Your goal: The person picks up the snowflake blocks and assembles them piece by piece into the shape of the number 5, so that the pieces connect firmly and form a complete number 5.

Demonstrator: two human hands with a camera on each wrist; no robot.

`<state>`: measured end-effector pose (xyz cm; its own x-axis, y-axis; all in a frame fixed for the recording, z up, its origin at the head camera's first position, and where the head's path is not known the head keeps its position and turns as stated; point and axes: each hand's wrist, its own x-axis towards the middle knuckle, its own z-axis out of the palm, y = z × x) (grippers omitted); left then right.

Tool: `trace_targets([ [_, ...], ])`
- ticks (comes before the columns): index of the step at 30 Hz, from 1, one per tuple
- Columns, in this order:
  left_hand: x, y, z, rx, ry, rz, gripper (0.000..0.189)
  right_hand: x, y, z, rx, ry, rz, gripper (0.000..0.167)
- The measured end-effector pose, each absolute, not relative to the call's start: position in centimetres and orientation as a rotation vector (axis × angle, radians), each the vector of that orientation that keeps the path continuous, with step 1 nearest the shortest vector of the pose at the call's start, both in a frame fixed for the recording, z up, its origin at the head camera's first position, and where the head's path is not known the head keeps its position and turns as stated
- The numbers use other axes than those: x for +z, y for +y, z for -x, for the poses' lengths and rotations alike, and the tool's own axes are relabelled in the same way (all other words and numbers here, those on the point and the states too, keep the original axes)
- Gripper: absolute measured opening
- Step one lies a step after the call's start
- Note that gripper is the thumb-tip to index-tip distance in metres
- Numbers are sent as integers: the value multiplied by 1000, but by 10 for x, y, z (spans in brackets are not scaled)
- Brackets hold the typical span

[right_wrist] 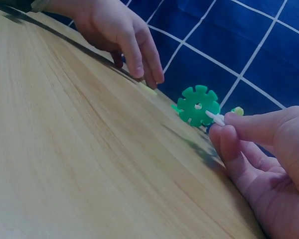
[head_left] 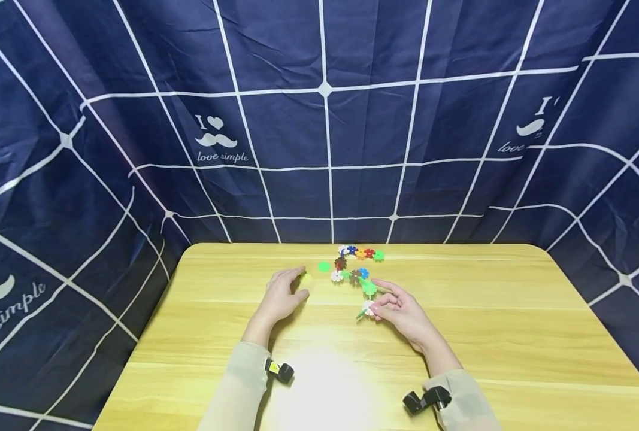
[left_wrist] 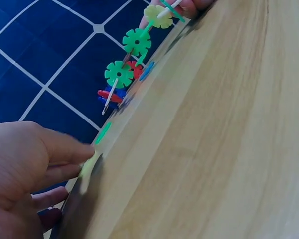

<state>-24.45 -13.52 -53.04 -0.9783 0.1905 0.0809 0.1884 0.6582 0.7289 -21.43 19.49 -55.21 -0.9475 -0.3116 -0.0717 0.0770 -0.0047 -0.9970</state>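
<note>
My right hand (head_left: 400, 308) pinches a white notched disc (right_wrist: 217, 118) between thumb and fingertips. A green disc (right_wrist: 199, 106) stands slotted into it at an angle. They form the near end of a linked chain of colourful notched discs, which bends back past a light green disc (head_left: 369, 288), a brown disc (head_left: 355, 276) and a white disc (head_left: 336, 276). Farther left, my left hand (head_left: 282, 294) reaches low over the table, fingertips at a loose yellow disc (left_wrist: 87, 175) lying flat. A loose green disc (head_left: 324, 266) lies just beyond it.
The chain's far end, with a red disc (head_left: 369, 254) and a green disc (head_left: 379, 255), lies near the back edge of the wooden table (head_left: 486, 335). A dark blue curtain (head_left: 281, 131) with white lines hangs behind. Each sleeve carries a black wrist camera (head_left: 427, 400).
</note>
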Motion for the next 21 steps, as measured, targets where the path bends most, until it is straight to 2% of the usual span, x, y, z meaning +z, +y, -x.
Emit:
trace_targets([
  [12,-533,-133,246,1237,2933,-422,41,-551,194,212,-2051,2005,246,68],
  [21,-531,-132,242,1226,2907,-398,29,-549,193,212,-2065,1975,245,69],
])
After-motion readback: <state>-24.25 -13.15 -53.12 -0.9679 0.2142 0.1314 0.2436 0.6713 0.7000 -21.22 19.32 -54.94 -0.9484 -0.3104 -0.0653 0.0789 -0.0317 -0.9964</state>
